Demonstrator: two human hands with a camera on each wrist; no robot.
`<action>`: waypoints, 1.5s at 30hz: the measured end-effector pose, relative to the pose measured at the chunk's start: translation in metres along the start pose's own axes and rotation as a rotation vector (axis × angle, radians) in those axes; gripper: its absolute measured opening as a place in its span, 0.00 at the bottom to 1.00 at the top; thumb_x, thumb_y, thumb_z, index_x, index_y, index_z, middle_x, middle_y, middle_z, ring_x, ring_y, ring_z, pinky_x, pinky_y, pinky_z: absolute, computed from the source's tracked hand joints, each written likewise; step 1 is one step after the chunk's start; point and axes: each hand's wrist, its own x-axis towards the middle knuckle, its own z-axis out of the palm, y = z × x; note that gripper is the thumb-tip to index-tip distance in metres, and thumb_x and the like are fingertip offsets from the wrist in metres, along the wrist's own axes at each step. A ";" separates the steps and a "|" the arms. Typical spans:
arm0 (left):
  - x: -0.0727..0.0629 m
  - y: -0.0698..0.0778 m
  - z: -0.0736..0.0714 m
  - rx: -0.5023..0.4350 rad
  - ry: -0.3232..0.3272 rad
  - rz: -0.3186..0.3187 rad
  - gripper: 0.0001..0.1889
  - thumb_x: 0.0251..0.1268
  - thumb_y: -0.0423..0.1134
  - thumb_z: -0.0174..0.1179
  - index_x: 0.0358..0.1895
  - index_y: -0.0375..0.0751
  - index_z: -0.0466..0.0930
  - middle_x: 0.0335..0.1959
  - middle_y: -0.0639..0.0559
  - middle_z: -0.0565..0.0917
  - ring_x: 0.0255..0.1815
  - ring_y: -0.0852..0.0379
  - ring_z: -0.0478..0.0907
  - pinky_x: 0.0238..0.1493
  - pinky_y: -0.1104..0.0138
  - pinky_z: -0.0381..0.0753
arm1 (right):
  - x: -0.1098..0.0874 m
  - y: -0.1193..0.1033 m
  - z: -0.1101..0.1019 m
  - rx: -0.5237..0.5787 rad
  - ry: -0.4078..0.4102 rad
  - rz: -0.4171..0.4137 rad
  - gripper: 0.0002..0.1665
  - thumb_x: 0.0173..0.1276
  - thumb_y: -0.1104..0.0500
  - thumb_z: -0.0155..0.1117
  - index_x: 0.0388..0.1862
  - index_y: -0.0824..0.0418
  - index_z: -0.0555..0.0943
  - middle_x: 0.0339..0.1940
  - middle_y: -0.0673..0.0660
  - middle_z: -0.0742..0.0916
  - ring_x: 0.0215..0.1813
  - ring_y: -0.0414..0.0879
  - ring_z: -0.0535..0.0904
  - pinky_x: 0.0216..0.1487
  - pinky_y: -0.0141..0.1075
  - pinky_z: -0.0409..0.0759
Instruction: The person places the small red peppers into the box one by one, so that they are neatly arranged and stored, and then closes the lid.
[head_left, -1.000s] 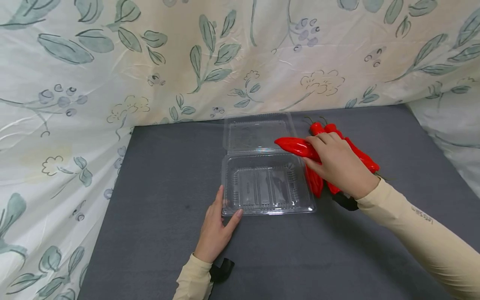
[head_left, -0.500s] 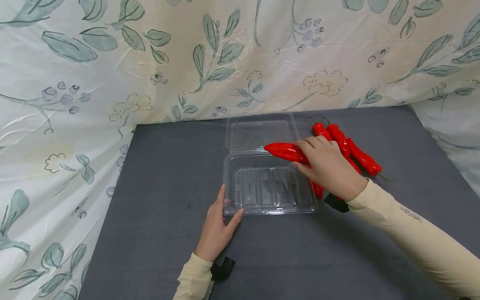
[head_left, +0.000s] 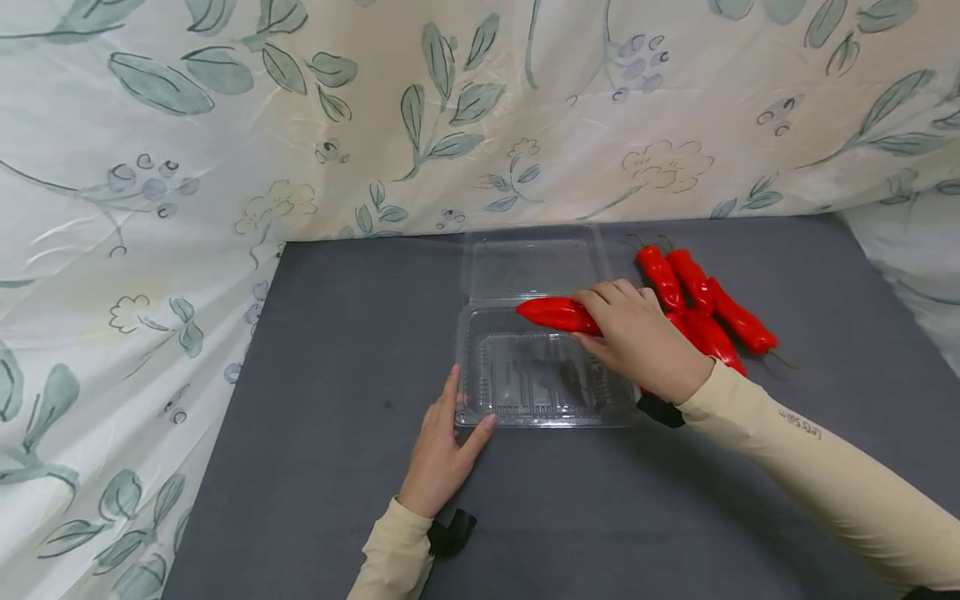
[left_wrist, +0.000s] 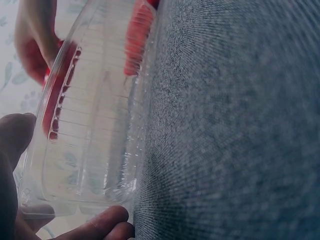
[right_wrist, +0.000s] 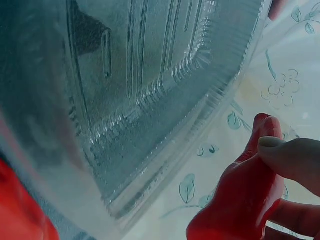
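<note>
A clear plastic clamshell container (head_left: 517,400) lies with its lid (head_left: 532,260) folded back. My right hand (head_left: 637,340) grips a long red chili pepper (head_left: 553,314), its pointed end facing left over the container's back part. In the right wrist view, the thumb presses on this glossy pepper (right_wrist: 245,195), with fingers behind it. My left hand (head_left: 438,458) rests at the container's front left corner, index finger along the left side and thumb at the front rim. The left wrist view has the container wall (left_wrist: 95,170) close to the fingers (left_wrist: 107,220).
Several more red peppers (head_left: 738,321) lie in a group right of the container, partly behind the right hand and forearm. A dark grey cloth (head_left: 337,358) covers the table. A leaf-patterned curtain (head_left: 570,108) hangs behind it.
My right hand has carried the pepper leftward and toward me, from beside the pepper group to over the container. The left hand stays at the corner. The head view has shifted slightly.
</note>
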 end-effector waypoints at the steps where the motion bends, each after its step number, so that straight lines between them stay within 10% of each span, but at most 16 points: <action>1: 0.000 0.000 0.000 -0.005 -0.001 0.003 0.44 0.65 0.60 0.56 0.77 0.57 0.41 0.66 0.44 0.70 0.63 0.48 0.67 0.48 0.55 0.75 | 0.001 -0.001 0.001 0.000 0.000 -0.003 0.31 0.55 0.53 0.75 0.55 0.63 0.76 0.50 0.60 0.83 0.50 0.55 0.75 0.42 0.46 0.69; 45: 0.005 -0.005 -0.001 -0.004 0.004 0.041 0.44 0.65 0.57 0.58 0.78 0.53 0.43 0.68 0.43 0.68 0.66 0.44 0.66 0.57 0.43 0.69 | 0.040 -0.017 0.042 -0.018 -0.174 -0.076 0.30 0.53 0.52 0.76 0.52 0.64 0.79 0.43 0.60 0.85 0.44 0.53 0.76 0.42 0.45 0.76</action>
